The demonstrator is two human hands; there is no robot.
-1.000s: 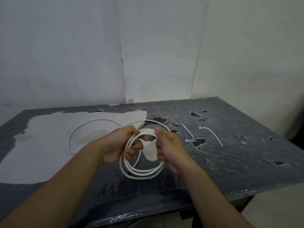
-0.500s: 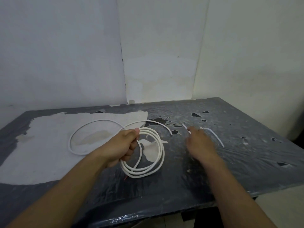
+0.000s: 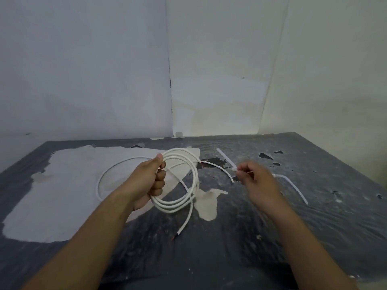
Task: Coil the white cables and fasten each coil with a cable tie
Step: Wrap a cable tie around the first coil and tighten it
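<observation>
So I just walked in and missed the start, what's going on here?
A person is bundling white cable. The left hand grips a finished coil above the dark table, one loose end dangling. The right hand pinches a cable tie by one end; another tie lies beside it. The coil isn't fastened yet.

We see our two forearms bare from the elbow down, no sleeves in view; our left hand [image 3: 149,181] and right hand [image 3: 258,186] wear no gloves, rings or watch.
</observation>
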